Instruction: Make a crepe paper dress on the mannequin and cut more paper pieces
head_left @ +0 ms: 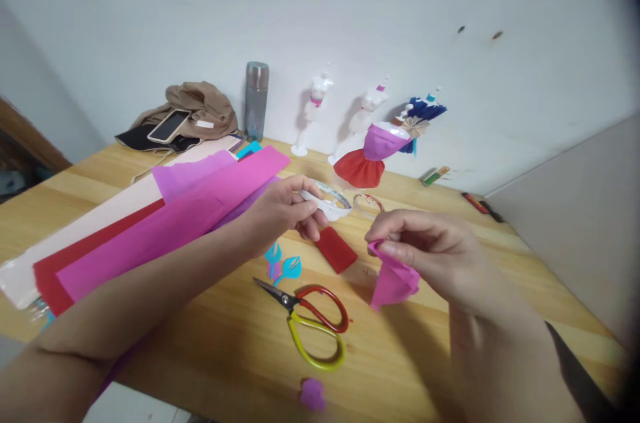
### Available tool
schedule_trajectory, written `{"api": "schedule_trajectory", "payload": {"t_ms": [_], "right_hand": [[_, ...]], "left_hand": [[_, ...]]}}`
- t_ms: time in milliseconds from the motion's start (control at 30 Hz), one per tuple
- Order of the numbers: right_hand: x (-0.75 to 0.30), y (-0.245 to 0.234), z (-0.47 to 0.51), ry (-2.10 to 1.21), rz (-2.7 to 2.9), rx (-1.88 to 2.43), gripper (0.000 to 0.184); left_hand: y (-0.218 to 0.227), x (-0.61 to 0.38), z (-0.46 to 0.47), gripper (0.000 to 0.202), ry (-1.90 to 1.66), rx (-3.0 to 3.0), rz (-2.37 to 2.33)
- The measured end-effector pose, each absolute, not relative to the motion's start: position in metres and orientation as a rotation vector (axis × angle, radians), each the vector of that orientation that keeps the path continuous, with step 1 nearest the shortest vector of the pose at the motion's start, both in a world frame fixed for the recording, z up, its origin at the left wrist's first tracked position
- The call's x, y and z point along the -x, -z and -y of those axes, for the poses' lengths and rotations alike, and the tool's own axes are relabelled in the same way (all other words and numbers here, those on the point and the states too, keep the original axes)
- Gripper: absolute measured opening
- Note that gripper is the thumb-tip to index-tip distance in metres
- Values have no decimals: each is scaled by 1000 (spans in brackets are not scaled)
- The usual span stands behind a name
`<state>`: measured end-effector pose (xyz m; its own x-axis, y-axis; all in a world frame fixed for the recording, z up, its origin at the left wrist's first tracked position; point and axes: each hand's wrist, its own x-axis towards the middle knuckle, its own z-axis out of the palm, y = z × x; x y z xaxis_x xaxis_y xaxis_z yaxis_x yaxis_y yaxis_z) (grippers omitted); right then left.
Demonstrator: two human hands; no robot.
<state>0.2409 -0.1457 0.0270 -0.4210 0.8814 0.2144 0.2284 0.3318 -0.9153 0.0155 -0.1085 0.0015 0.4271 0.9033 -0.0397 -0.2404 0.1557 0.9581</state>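
Note:
My left hand (287, 206) is closed on the edge of a white roll of tape (333, 204), thumb on the near side. Held between the thumb and fingers of my right hand (430, 246) is a folded piece of pink crepe paper (393, 283), hanging above the table. Beneath my hands lie scissors (300, 316) with one red and one yellow handle, blades pointing left. Blue leaf-shaped cutouts (290, 268) and a small red folded paper (337, 250) lie near my left hand. A second tape roll (369, 204) sits just behind my right hand.
Pink, red and pale crepe sheets (175, 230) cover the table's left. Behind stand several small white mannequins (320, 93), one in a purple-and-red paper dress (375, 153), beside a grey flask (257, 100). A phone (170, 125) rests against brown cloth (205, 106). A purple scrap (313, 394) lies in front.

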Motion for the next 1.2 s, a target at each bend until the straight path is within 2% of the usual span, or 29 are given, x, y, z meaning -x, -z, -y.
{"api": "schedule_trajectory", "payload": {"t_ms": [233,567,667,733,867,967,1067,1200], "right_hand": [[-239,-14,140,-655,1905,925,18],[-240,-9,133,-626,2081,907,17],[-241,-9,132,-647,2114,949,18],[-240,-8,133,-592,2134,958,18],[-235,-7,137,-445,2158,952,18],[-232,-6,138,-417,2161,934,18],[-231,-8,139,-397,2163,903,18],[-237,-14,140,-417,2189,848,18]], "left_hand": [[0,-18,109,9,-968,-1180,-733],[0,-24,114,6,-819,-1278,-790],[4,-23,109,16,-709,-1531,-989],[7,-21,108,24,-776,-1818,-1126],[10,-18,112,14,-1064,-2537,-1251],[9,-16,115,15,-1115,-2811,-1139],[8,-15,113,16,-1127,-2782,-937],[9,-14,104,10,-1065,-2367,-790]]}}
